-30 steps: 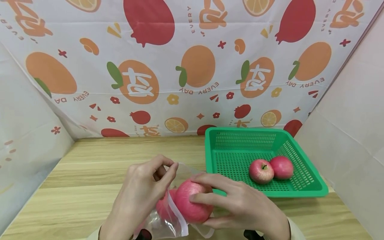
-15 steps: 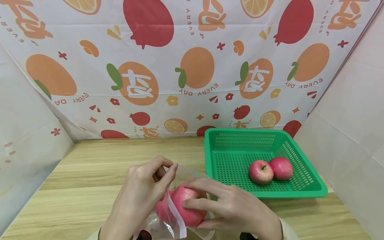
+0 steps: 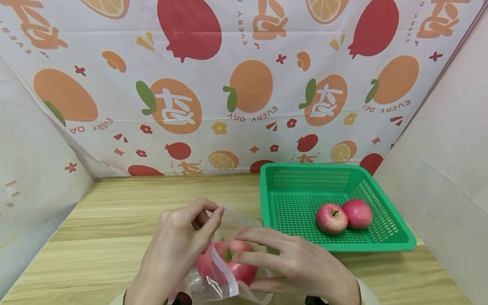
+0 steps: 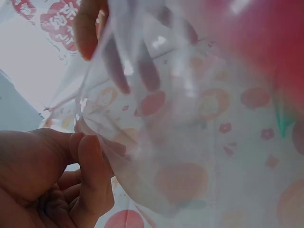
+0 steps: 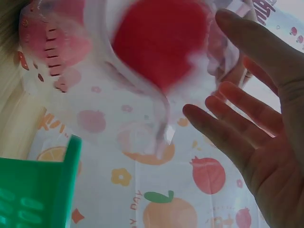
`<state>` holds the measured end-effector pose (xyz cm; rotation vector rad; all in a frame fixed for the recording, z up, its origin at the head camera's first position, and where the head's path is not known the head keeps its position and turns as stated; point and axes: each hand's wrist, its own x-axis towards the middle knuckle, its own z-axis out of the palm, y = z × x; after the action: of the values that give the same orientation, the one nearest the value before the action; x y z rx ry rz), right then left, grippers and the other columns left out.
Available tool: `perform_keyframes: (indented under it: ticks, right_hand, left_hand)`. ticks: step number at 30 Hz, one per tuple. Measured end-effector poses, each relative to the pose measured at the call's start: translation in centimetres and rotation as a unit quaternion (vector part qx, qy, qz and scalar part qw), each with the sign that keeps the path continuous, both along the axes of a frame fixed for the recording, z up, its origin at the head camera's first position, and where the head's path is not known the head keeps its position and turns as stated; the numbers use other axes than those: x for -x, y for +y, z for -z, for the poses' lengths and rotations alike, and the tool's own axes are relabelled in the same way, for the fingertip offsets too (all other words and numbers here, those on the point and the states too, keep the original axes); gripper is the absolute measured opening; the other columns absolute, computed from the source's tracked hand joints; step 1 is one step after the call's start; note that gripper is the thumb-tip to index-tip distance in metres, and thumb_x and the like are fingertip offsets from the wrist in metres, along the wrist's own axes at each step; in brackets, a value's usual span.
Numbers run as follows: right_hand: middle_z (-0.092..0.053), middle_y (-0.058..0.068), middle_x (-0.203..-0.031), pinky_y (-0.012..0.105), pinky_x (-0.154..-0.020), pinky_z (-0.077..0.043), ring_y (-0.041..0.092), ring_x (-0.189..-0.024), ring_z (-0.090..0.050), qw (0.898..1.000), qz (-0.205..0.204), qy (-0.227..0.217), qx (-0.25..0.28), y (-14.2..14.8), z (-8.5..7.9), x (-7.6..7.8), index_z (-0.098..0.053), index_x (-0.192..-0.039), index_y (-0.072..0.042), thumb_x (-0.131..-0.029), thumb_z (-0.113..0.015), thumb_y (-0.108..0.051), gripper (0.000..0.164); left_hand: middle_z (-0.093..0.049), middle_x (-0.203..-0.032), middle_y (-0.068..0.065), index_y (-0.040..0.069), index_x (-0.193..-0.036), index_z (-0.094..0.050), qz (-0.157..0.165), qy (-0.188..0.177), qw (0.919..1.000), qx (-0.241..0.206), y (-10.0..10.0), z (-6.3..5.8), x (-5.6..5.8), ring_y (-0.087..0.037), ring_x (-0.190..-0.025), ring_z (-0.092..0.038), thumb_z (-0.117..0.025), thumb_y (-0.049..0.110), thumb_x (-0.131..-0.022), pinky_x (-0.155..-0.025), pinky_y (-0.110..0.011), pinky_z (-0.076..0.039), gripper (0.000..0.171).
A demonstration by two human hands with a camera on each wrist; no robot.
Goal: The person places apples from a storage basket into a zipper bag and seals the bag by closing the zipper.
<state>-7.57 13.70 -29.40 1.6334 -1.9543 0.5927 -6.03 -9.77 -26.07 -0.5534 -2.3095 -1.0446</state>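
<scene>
In the head view my left hand (image 3: 179, 241) pinches the upper edge of a clear plastic bag (image 3: 224, 271) with a whitish rim. The left wrist view shows the thumb and index finger (image 4: 90, 152) on the thin film. Just inside the bag's mouth is a red apple (image 3: 245, 271), its green stem hollow showing. More red fruit (image 3: 203, 264) shows through the film behind the rim. Beside the mouth, my right hand (image 3: 299, 262) has its fingers spread. In the right wrist view the apple (image 5: 161, 42) is blurred and apart from those fingers.
A green plastic basket (image 3: 366, 246) stands at the right, with two apples, one stemmed (image 3: 331, 218) and one redder (image 3: 357, 214), inside. Behind the wooden table (image 3: 126, 199) hangs a fruit-print cloth (image 3: 206, 148). White sheets rise on both sides.
My right hand has moved left to the bag's mouth and let go of the apple, which has dropped lower into the bag. The left hand has kept its hold on the edge.
</scene>
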Motion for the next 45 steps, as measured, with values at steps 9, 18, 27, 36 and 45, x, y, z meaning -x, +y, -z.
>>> perform_keyframes:
  ticks: [9,18,27,36,45]
  right_hand:
    - [-0.063,0.008,-0.131,0.024,-0.099,-0.053,0.017,-0.121,-0.063,0.999,0.015,0.038,0.017,0.4,-0.9,0.1,-0.068,-0.125,-0.015,-0.078,-0.089,-0.036,0.056]
    - [-0.061,0.010,-0.136,0.027,-0.099,-0.054,0.021,-0.124,-0.062,0.999,0.033,-0.003,0.021,1.5,-1.0,0.3,-0.066,-0.128,-0.015,-0.080,-0.088,-0.036,0.056]
    - [-0.059,0.013,-0.138,0.026,-0.096,-0.055,0.022,-0.121,-0.063,0.999,0.052,-0.004,0.011,2.8,-0.7,1.1,-0.064,-0.131,-0.013,-0.081,-0.088,-0.034,0.059]
    - [-0.059,0.008,-0.141,0.028,-0.095,-0.057,0.020,-0.123,-0.063,0.993,0.110,-0.037,-0.020,4.4,-1.1,1.9,-0.063,-0.133,-0.018,-0.079,-0.089,-0.037,0.063]
    - [-0.058,0.004,-0.144,0.027,-0.087,-0.059,0.021,-0.123,-0.063,0.982,0.168,-0.082,-0.036,6.9,-1.1,3.7,-0.061,-0.138,-0.019,-0.073,-0.093,-0.031,0.073]
  left_hand:
    - [-0.049,-0.057,0.021,0.018,-0.084,-0.071,0.010,-0.012,0.9998,-0.010,-0.1,-0.1,-0.2,0.012,-0.043,-0.039,-0.079,0.000,-0.085,-0.038,-0.013,-0.033,0.020]
    - [-0.049,-0.057,0.022,0.019,-0.083,-0.070,0.012,-0.018,0.9998,-0.007,0.0,0.0,-0.2,0.012,-0.043,-0.039,-0.080,0.001,-0.085,-0.039,-0.013,-0.033,0.020]
    - [-0.049,-0.057,0.023,0.019,-0.083,-0.070,0.012,-0.021,0.9997,-0.007,0.2,0.2,-0.1,0.012,-0.042,-0.038,-0.080,0.001,-0.085,-0.040,-0.013,-0.035,0.020]
    - [-0.049,-0.057,0.023,0.019,-0.083,-0.071,0.009,-0.026,0.9996,-0.008,0.2,0.1,-0.1,0.011,-0.042,-0.039,-0.079,0.002,-0.086,-0.040,-0.013,-0.034,0.019]
    - [-0.048,-0.055,0.021,0.015,-0.081,-0.071,0.001,-0.005,1.0000,-0.004,0.0,-0.2,0.0,0.013,-0.041,-0.038,-0.078,-0.001,-0.085,-0.038,-0.012,-0.034,0.019]
